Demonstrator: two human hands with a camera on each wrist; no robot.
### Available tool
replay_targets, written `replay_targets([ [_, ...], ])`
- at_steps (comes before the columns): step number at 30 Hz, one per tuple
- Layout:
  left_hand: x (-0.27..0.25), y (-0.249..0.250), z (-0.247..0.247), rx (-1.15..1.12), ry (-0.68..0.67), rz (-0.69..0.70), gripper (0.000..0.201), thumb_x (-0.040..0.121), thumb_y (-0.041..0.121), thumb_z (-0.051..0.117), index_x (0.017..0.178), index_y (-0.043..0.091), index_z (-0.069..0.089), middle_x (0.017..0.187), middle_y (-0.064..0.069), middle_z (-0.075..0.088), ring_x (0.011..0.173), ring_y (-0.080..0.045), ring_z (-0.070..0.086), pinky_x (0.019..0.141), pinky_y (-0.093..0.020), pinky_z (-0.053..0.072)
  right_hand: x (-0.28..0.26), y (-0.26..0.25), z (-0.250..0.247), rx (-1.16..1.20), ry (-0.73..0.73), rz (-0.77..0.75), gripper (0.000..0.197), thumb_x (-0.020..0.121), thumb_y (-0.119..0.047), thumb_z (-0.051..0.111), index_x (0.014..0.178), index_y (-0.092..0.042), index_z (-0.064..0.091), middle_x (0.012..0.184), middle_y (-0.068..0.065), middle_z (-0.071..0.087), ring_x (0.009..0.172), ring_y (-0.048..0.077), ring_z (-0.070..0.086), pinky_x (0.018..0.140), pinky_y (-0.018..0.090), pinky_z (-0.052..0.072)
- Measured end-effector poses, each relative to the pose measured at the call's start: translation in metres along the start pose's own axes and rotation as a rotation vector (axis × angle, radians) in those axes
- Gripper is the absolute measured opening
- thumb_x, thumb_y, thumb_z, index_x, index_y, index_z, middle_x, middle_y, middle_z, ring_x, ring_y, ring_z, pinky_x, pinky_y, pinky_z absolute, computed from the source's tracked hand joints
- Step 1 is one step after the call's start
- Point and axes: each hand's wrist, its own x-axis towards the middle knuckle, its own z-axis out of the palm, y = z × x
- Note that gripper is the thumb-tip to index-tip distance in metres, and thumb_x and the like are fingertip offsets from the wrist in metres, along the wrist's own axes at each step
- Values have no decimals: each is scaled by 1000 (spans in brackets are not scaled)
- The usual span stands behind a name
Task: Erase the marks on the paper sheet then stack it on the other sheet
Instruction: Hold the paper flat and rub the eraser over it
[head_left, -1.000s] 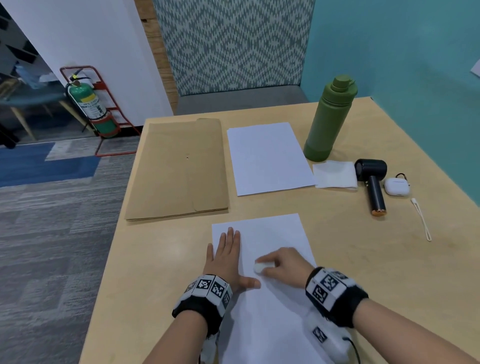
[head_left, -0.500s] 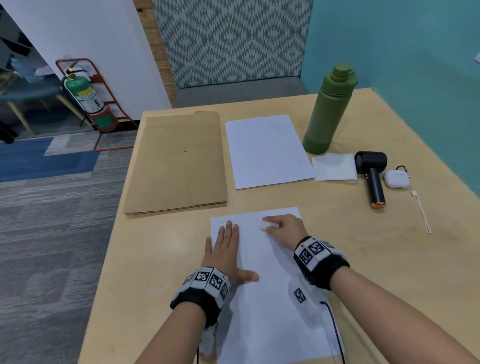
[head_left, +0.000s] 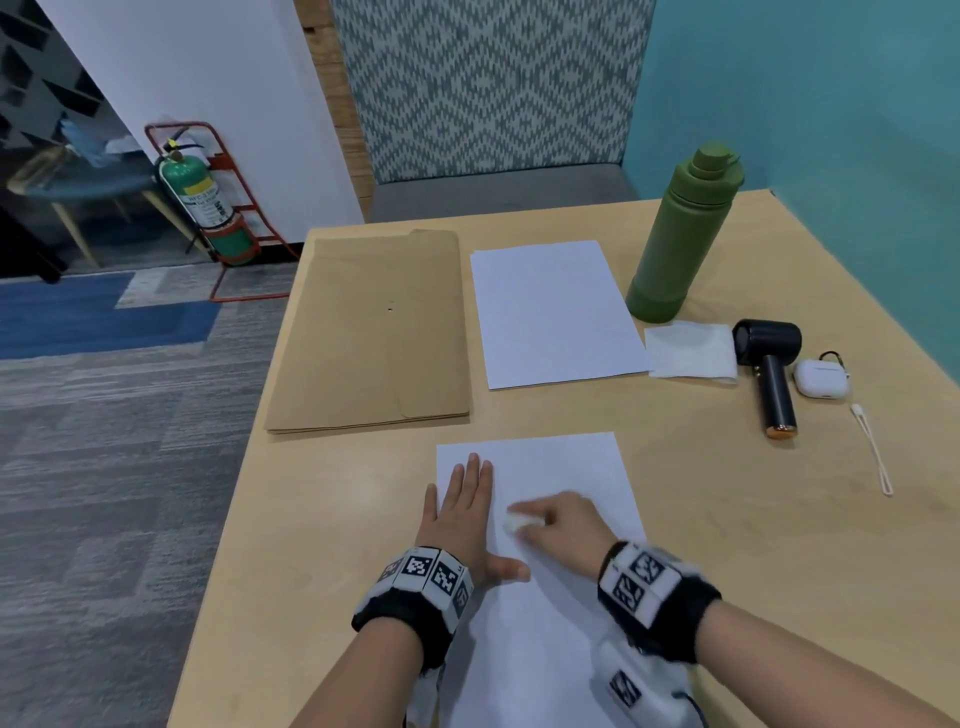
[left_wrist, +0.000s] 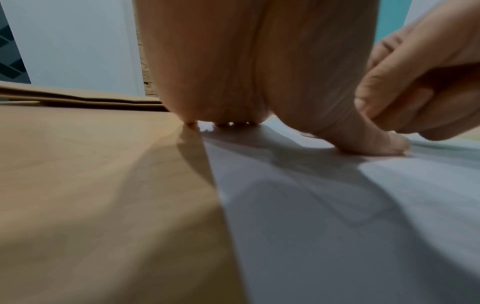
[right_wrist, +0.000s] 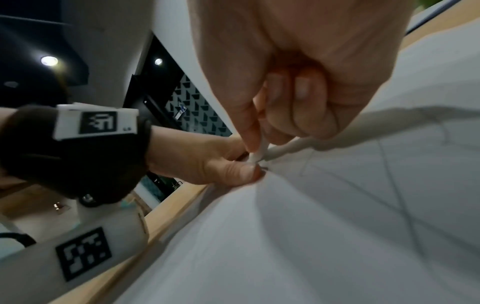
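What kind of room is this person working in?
Probably an office or shared workspace. A wooden table holds a brown envelope and paper sheets, a fire extinguisher stands in a red floor rack, and the floor is carpet-tiled.

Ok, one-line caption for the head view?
Left hand flat on near white paper sheet; right hand rubs small white eraser across it.

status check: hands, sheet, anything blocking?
Left hand flat, pressing near sheet. Right hand pinching eraser on it; pencil lines remain. Far sheet bare, path clear.
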Motion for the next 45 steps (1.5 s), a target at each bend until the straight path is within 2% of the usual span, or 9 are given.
replay_targets([
  [12, 1, -3, 0, 28, 39, 30, 128, 68, 73, 60, 146, 17, -24, 152, 3, -32, 142, -15, -24, 115, -43, -11, 4, 5, -2, 103, 42, 14, 34, 85, -21, 59, 119, -23, 62, 122, -5, 63, 109, 6, 56, 92, 13, 36],
  [17, -1, -16, -22, 93, 131, 121, 107, 71, 56, 71, 151, 26, 5, 159, 6, -2, 145, -17, 4, 115, -37, 9, 17, 16, -23, 197, 126, 88, 29, 84, -19, 59, 112, -21, 65, 67, -9, 57, 38, 10, 52, 41, 18, 43],
  [21, 0, -24, -17, 35, 108, 148, 110, 72, 57, 70, 151, 26, 0, 158, 9, -11, 145, -13, -12, 116, -39, -9, 27, 21, -21, 332, 332, 156, 30, 84, -16, 59, 114, -16, 64, 77, 7, 63, 36, 15, 54, 40, 21, 45],
  [24, 3, -31, -12, 31, 59, 157, 118, 72, 62, 66, 150, 22, -12, 155, 8, -23, 143, -11, -21, 113, -38, -16, 6, 15, 5, 253, 86, 71, 30, 83, -21, 61, 113, -18, 65, 84, 1, 62, 33, 11, 51, 43, 20, 45],
  [27, 3, -33, -13, 34, 41, 159, 120, 73, 62, 66, 149, 18, -17, 154, 8, -26, 142, -10, -23, 113, -38, -17, -2, 7, 8, 171, -95, 17, 29, 81, -24, 62, 110, -18, 67, 81, -4, 62, 34, 11, 49, 45, 21, 46],
  [31, 2, -31, -14, 27, 31, 155, 121, 73, 62, 66, 148, 17, -19, 154, 9, -25, 142, -11, -23, 113, -38, -17, 25, 11, -22, 272, 273, 108, 29, 83, -18, 63, 112, -16, 66, 76, -4, 62, 36, 5, 50, 41, 16, 41],
  [36, 4, -33, -14, 56, -8, 149, 122, 75, 65, 62, 146, 15, -23, 152, 7, -29, 142, -13, -25, 112, -40, -18, 0, 7, 16, 115, 132, 0, 31, 82, -22, 61, 112, -21, 67, 120, -4, 65, 111, 9, 58, 94, 14, 39],
  [41, 5, -30, -15, 80, -27, 127, 123, 74, 66, 61, 146, 14, -24, 153, 5, -30, 142, -15, -24, 112, -43, -16, 18, 8, -12, 251, 194, 91, 31, 79, -21, 66, 109, -18, 69, 77, -12, 59, 70, 2, 51, 66, 14, 41],
  [45, 6, -29, -13, 80, -27, 124, 123, 74, 66, 61, 146, 14, -24, 153, 4, -30, 142, -15, -25, 112, -43, -16, 17, 7, -7, 274, 293, 107, 30, 83, -18, 63, 113, -15, 66, 113, 1, 67, 101, 13, 59, 87, 15, 39],
])
